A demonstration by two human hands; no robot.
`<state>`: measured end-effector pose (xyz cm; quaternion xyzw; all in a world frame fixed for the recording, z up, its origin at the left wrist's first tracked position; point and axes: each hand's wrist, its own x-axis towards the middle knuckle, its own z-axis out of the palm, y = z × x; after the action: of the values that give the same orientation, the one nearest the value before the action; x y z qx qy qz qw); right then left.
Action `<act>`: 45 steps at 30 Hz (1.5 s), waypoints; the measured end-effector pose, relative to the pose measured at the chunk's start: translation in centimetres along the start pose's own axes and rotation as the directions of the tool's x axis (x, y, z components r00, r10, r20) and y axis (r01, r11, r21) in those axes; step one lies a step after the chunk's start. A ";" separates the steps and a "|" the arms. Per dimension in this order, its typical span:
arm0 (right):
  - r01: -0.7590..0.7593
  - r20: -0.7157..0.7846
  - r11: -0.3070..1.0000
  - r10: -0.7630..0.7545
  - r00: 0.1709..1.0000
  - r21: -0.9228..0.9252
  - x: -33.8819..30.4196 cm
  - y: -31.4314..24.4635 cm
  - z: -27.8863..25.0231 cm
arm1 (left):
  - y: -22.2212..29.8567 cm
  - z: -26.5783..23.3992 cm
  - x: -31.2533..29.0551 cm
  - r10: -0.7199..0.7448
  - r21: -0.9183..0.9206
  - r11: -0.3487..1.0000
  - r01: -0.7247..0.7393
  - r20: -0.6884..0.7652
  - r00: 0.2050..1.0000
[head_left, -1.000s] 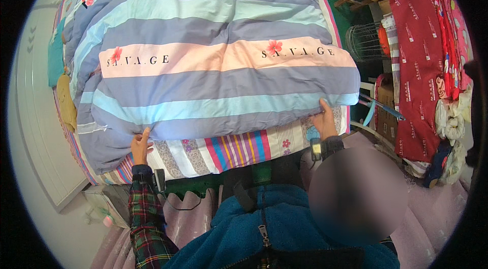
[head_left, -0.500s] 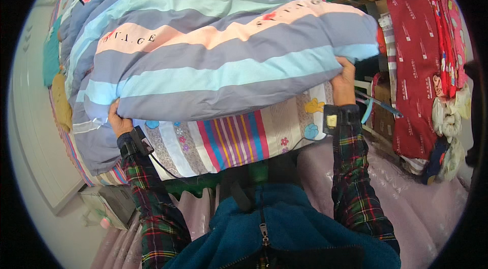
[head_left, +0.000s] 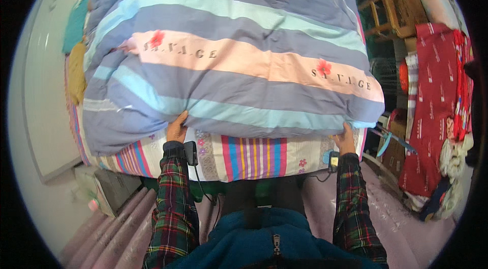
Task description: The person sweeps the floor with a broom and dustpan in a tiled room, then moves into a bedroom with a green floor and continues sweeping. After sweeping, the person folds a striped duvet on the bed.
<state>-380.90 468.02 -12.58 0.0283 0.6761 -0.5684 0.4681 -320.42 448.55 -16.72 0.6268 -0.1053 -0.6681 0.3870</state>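
Observation:
A thick quilt (head_left: 239, 50) with grey, pale blue and peach stripes and red flowers covers most of the bed. My left hand (head_left: 177, 128) grips its near edge left of the middle, thumb on top and fingers mostly hidden under the cloth. Near the quilt's right corner, my right hand (head_left: 345, 139) pinches the same edge, its fingertips partly covered. Below that edge a strip of the patterned bed sheet (head_left: 254, 154) shows, with coloured stripes and small flowers. The quilt now lies spread and low over the bed, with some wrinkles at the left.
Right of the bed hang a dark red cloth (head_left: 432, 91) and several other fabrics. Cardboard boxes (head_left: 404, 5) stand at the far right. A yellow cloth (head_left: 77, 73) and a teal cloth (head_left: 77, 25) lie along the left edge. A grey box (head_left: 114, 187) sits at the lower left.
The raised near part of the quilt has come down and flattened onto the bed. Both hands are lower in view; the left has shifted right along the edge.

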 end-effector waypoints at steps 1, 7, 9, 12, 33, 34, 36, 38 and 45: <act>-0.115 -0.135 0.979 0.092 0.987 -0.170 -0.5 -0.8 0.2 | 1.1 -0.1 -1.2 -0.017 0.076 0.997 0.015 0.024 1.000; -0.172 0.036 0.570 0.336 0.941 -0.804 -4.6 -5.1 5.2 | 8.1 -6.9 -10.1 -0.036 0.392 0.920 -0.010 0.110 0.993; -0.026 0.186 0.561 0.318 0.930 -0.827 -4.8 -5.6 8.7 | 9.1 -10.6 -13.3 0.079 0.394 0.915 -0.082 0.024 0.997; 0.176 0.408 0.592 0.283 0.868 -0.786 -6.2 -4.6 14.0 | 10.2 -16.0 -18.0 0.193 0.350 0.928 -0.130 -0.150 0.970; 0.625 0.819 0.540 0.268 0.507 -0.564 -30.3 10.6 43.4 | 19.5 -46.7 -21.9 0.407 0.375 0.876 -0.302 -0.242 0.881; 0.691 0.849 0.505 0.210 0.484 -0.518 -30.8 10.8 44.8 | 20.2 -47.7 -21.5 0.449 0.395 0.853 -0.340 -0.225 0.865; 0.823 0.914 0.409 0.079 0.399 -0.395 -31.3 11.0 47.3 | 21.8 -49.3 -20.7 0.493 0.403 0.834 -0.377 -0.240 0.836; 0.788 0.882 0.422 0.063 0.467 -0.448 -31.3 11.1 49.9 | 23.7 -49.9 -19.5 0.500 0.431 0.822 -0.371 -0.235 0.834; 0.933 0.935 0.180 -0.115 0.334 -0.311 -29.7 12.4 58.2 | 29.1 -49.5 -17.1 0.685 0.584 0.651 -0.484 -0.177 0.707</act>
<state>-322.22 440.79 2.90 -0.7213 0.5393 -0.2337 0.3665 -265.16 456.99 4.87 0.7512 -0.3959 -0.3162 0.4230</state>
